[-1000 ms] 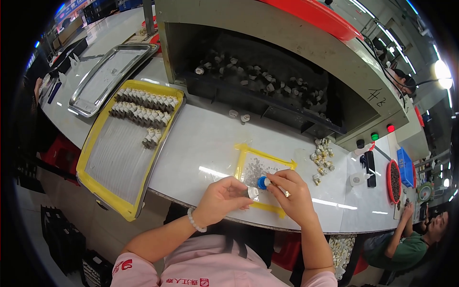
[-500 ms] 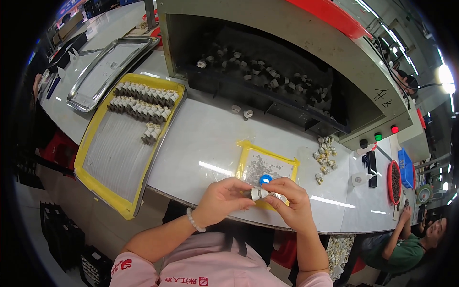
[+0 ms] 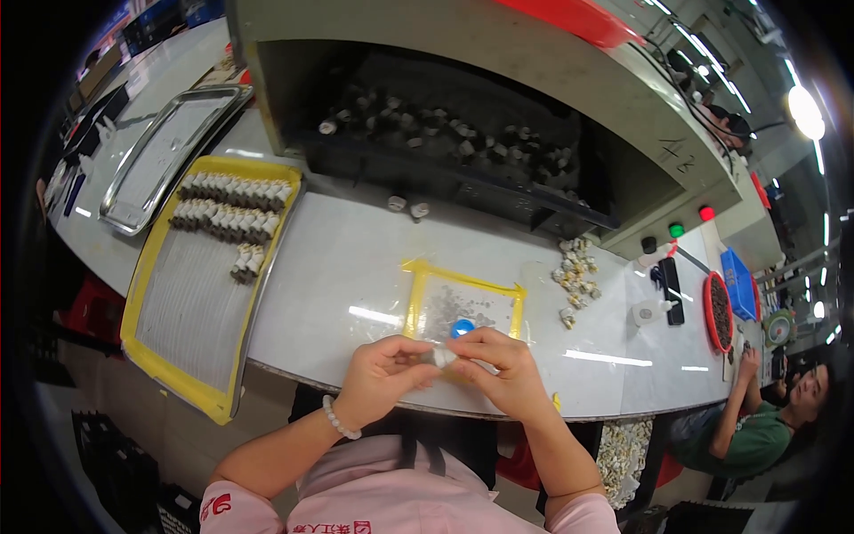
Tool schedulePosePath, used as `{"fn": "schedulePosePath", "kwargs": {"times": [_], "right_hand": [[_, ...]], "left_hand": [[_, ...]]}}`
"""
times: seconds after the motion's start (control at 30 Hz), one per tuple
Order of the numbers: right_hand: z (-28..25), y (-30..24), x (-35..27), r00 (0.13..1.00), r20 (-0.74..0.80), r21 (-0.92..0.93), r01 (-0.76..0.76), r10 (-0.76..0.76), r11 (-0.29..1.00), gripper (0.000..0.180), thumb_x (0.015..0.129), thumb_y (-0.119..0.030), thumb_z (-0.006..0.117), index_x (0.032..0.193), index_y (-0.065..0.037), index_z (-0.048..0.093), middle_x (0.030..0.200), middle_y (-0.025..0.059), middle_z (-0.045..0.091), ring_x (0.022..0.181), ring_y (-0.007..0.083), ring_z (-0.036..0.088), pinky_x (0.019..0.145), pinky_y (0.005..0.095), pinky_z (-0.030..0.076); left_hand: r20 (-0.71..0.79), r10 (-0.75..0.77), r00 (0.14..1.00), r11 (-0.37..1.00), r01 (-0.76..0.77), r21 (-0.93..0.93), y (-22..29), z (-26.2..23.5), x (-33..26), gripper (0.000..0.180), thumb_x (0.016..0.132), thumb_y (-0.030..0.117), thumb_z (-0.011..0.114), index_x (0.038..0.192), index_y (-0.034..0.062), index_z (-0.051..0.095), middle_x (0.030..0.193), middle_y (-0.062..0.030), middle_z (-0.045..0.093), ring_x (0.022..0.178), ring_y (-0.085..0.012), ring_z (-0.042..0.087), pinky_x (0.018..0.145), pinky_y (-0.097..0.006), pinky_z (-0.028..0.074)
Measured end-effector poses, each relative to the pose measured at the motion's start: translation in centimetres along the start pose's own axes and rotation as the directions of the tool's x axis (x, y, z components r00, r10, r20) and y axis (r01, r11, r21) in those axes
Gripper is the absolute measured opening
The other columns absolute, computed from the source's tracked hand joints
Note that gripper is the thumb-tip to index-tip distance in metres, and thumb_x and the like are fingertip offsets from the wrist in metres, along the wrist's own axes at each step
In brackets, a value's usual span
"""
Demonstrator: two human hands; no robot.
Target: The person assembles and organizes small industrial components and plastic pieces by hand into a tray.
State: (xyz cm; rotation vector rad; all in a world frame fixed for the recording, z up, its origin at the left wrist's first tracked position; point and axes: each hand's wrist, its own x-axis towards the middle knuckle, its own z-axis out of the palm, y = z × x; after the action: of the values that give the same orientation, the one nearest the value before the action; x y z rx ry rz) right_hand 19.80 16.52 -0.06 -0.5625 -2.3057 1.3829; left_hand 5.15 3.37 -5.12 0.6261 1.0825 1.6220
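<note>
Both hands meet at the near edge of the white table (image 3: 356, 267), fingertips pressed together on one small pale part (image 3: 442, 357). Her left hand (image 3: 381, 376), with a bead bracelet (image 3: 339, 418) at the wrist, pinches the part from the left; the right hand (image 3: 503, 372) closes on it from the right, so the piece sits clamped between the two and is mostly hidden by the fingers. Just beyond the right fingers a small blue cap (image 3: 462, 327) shows. Both lie over a square patch marked off with yellow tape (image 3: 418, 289), its surface speckled with grey bits.

Further right, a loose heap of small pale parts (image 3: 576, 271) lies on the table. To the left, a yellow-rimmed tray (image 3: 169, 378) holds rows of the same kind of parts along its far end, and a bare metal tray (image 3: 169, 156) sits beyond it. Behind the table stands a big grey machine (image 3: 498, 53) with a dark opening full of small pieces. Another person (image 3: 756, 427) in green sits at the far right.
</note>
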Motion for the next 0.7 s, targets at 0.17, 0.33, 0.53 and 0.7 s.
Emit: {"fn": "schedulePosePath", "kwargs": {"times": [0.17,0.33,0.53,0.7], "right_hand": [[-1.9,0.2,-0.6,0.995,0.099,0.037,-0.023,0.02,0.999,0.028,0.08,-0.001,0.069,0.108,-0.001,0.067,0.092,0.0104,0.066,0.08,0.019,0.063,0.074,0.0274,0.049],[-7.2,3.7,-1.9,0.918,-0.396,-0.475,-0.189,-0.016,0.859,0.025,0.074,-0.001,0.07,0.098,0.0,0.066,0.097,0.0145,0.063,0.086,0.0286,0.061,0.075,0.035,0.049],[-9.5,6.4,-3.1,0.892,-0.452,-0.594,-0.289,-0.015,0.751,0.026,0.074,0.002,0.069,0.099,0.001,0.06,0.087,0.0108,0.059,0.078,0.0241,0.056,0.072,0.0326,0.046],[-8.1,6.0,-2.2,0.91,-0.414,-0.568,-0.239,-0.023,0.788,0.022,0.078,0.002,0.066,0.099,0.003,0.062,0.089,0.0114,0.059,0.08,0.024,0.057,0.071,0.0318,0.047]], "left_hand": [[0.05,-0.101,0.994,0.993,0.097,0.066,1.8,-0.4,-0.5,0.028,0.082,-0.008,0.066,0.107,-0.0039,0.054,0.098,-0.0089,0.061,0.089,-0.0129,0.064,0.079,-0.025,0.054],[-0.171,0.218,0.961,0.937,-0.157,0.311,7.3,-5.4,-3.4,0.03,0.081,-0.009,0.065,0.106,-0.0008,0.052,0.097,-0.0071,0.06,0.087,-0.0095,0.058,0.073,-0.021,0.048],[-0.342,0.666,0.663,0.54,-0.112,0.834,12.2,-14.7,-3.9,0.024,0.079,-0.003,0.067,0.1,0.0024,0.056,0.089,-0.0051,0.063,0.078,-0.0115,0.061,0.066,-0.025,0.047],[-0.204,0.676,0.708,0.155,0.134,0.979,12.5,-17.6,-3.6,0.021,0.077,0.004,0.067,0.097,0.0054,0.059,0.082,-0.0116,0.065,0.075,-0.0254,0.064,0.064,-0.035,0.05]]}}
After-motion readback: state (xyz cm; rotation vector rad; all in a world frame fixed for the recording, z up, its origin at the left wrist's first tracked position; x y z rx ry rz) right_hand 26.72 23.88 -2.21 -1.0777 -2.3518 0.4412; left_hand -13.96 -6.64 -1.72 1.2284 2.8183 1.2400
